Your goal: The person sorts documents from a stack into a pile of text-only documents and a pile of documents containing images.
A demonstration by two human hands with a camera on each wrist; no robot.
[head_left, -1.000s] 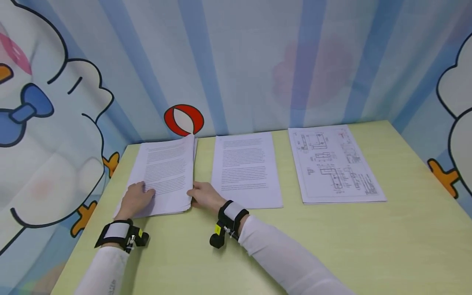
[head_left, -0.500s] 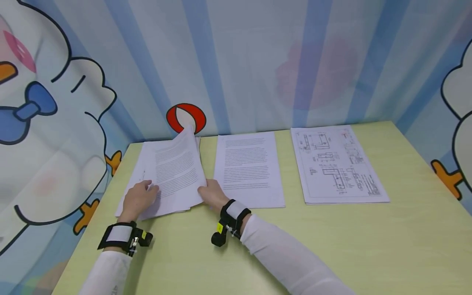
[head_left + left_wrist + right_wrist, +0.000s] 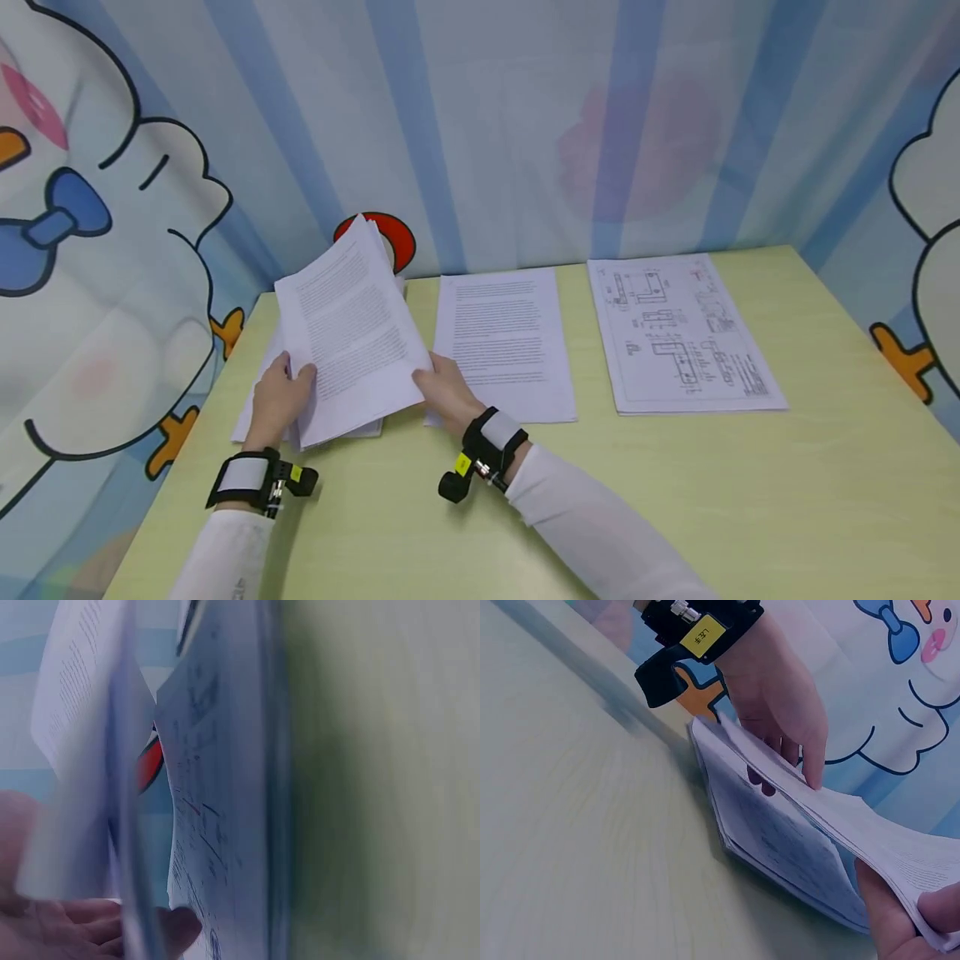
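Above the lower paper stack (image 3: 769,829), left hand (image 3: 279,402) and right hand (image 3: 450,395) pinch a tilted text-printed sheaf (image 3: 358,337), thumbs uppermost.

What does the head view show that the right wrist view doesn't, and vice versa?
Of the two, the head view alone shows the middle text pages, the drawing sheets and a red ball print.
The right wrist view alone shows fingertips beneath the lifted papers and the gap above the lower pile.
Both show the left hand and right hand gripping those papers, the table and the cartoon curtain.
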